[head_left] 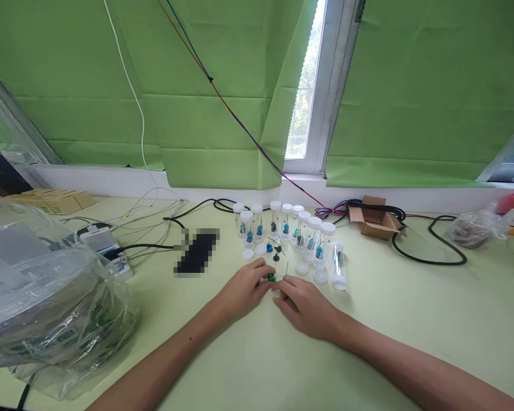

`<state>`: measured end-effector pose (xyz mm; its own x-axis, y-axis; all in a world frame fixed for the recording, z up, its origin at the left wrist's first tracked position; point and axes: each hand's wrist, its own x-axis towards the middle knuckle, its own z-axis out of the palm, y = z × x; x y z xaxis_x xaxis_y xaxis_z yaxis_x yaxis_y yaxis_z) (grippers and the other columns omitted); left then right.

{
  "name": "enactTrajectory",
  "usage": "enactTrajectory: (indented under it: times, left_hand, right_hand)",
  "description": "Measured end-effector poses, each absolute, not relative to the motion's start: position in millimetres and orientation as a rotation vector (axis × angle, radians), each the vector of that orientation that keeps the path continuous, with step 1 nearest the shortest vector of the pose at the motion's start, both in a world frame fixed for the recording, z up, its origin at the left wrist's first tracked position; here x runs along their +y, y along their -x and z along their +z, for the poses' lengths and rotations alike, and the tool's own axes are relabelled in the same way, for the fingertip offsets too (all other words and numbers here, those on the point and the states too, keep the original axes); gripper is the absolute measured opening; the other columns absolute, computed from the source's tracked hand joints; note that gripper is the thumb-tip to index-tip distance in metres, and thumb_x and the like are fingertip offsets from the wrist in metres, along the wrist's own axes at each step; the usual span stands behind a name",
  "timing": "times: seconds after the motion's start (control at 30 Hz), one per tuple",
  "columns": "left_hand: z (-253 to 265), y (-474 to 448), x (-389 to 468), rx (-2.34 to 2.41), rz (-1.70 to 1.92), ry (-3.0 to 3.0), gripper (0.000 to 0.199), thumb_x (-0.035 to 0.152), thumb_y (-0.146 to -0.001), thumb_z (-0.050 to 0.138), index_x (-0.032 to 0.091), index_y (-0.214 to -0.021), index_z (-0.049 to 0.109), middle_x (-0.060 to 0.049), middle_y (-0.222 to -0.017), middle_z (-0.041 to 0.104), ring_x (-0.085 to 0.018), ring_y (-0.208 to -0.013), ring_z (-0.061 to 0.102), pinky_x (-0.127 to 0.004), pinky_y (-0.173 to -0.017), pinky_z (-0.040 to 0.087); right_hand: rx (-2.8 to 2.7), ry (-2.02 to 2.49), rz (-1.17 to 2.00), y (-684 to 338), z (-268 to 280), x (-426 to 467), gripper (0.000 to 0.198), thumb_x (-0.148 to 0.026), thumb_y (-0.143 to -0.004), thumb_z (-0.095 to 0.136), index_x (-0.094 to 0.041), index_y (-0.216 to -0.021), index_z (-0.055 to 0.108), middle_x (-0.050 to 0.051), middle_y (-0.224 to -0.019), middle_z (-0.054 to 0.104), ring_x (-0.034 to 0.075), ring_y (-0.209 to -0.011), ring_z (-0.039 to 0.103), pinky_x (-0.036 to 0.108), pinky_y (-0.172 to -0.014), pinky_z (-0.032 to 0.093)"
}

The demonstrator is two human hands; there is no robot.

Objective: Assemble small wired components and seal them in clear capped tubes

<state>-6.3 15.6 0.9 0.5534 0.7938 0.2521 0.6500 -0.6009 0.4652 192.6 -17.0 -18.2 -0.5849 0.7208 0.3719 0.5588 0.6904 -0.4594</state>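
My left hand point(246, 288) pinches a small green plastic part point(271, 277) between thumb and fingers, low over the table. Close against it on the right, my right hand point(308, 305) has its fingers bent and drawn together; what lies between them is too small to make out. A thin metal rod point(286, 267) sticks up by the right fingertips, and whether it is held I cannot tell. Just beyond the hands lie a small black part point(276, 254), a small blue part point(269, 248) and loose white caps point(302, 268).
Several clear tubes with white caps point(327, 229) stand behind the hands, holding small coloured parts; one tube point(338, 266) lies down. An open cardboard box point(374, 221) and black cable point(443, 261) sit right. Left are a power strip point(107, 248) and a plastic-wrapped bulky object point(55, 308).
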Motion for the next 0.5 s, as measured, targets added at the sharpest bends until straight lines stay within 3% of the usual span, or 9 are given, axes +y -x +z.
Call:
enactTrajectory:
  times: [0.27,0.37,0.5]
  left_hand:
    - [5,5,14,1.162,0.623,-2.450,0.027,0.017,-0.090,0.049,0.021,-0.108,0.069,-0.004,-0.093,0.059,-0.015,-0.076,0.058,-0.025,-0.065,0.045]
    - [10,10,16,1.217,0.605,-2.427,0.033,0.021,-0.087,0.054,0.023,-0.119,0.065,-0.004,-0.102,0.061,-0.012,-0.065,0.056,-0.026,-0.064,0.046]
    - [16,21,20,1.280,0.598,-2.466,0.039,0.024,-0.084,0.059,0.025,-0.123,0.061,-0.003,-0.110,0.060,-0.013,-0.068,0.056,-0.027,-0.066,0.046]
  right_hand:
    - [-2.355,0.959,0.397,-193,-20,-16,0.020,-0.017,-0.095,0.049,-0.020,-0.112,0.058,0.006,-0.095,0.063,0.020,-0.088,0.060,0.032,-0.074,0.048]
    - [-2.367,0.979,0.385,-192,-20,-16,0.017,-0.018,-0.096,0.048,-0.019,-0.108,0.059,0.006,-0.094,0.062,0.020,-0.086,0.060,0.031,-0.073,0.047]
    - [-2.383,1.003,0.369,-192,-19,-17,0.014,-0.019,-0.096,0.048,-0.018,-0.103,0.059,0.005,-0.090,0.061,0.019,-0.083,0.059,0.031,-0.070,0.046]
